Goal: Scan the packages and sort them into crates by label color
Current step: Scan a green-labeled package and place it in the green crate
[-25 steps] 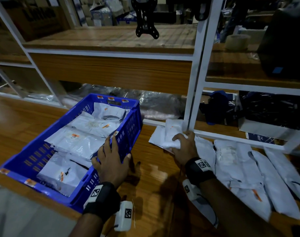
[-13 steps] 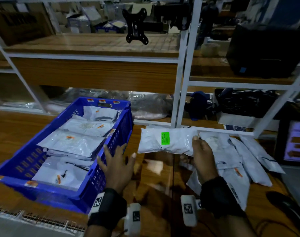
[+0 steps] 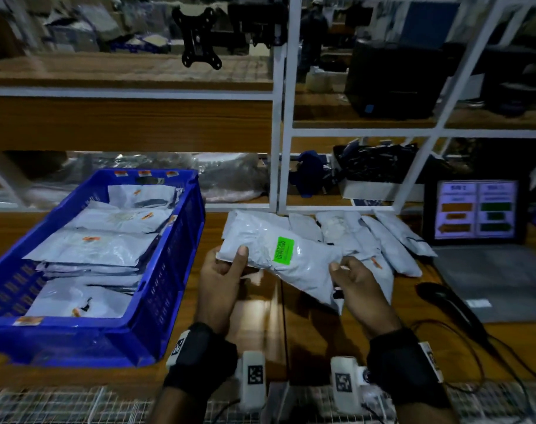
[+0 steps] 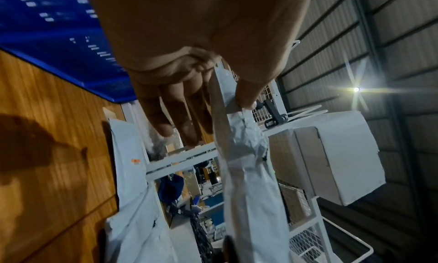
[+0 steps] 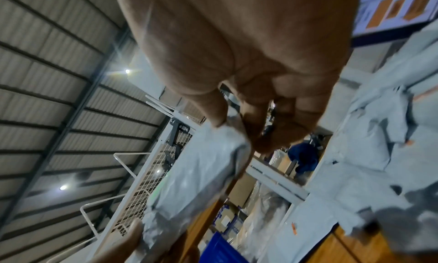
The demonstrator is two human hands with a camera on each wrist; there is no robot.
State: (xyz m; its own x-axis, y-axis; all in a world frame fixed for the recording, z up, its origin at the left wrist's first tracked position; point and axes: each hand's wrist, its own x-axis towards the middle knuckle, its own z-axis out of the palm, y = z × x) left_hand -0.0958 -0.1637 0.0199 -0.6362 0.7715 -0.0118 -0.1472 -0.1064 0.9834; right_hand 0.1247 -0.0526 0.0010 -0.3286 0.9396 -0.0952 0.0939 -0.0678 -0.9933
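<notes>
Head view looks down; wrist views (close, upward-tilted) share the package (image 3: 303, 261).

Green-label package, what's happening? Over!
Left hand and right hand both grip green-label package, lifted. Blue crate holds orange labels. Nothing blocking.

A wooden desk (image 3: 309, 341) carries a lit tablet screen (image 3: 476, 209) at the far right. A white metal shelf frame (image 3: 280, 117) stands behind, with a black mounting bracket (image 3: 199, 38) hanging far above and a dark blue cloth (image 3: 308, 174) on its lower shelf.
</notes>
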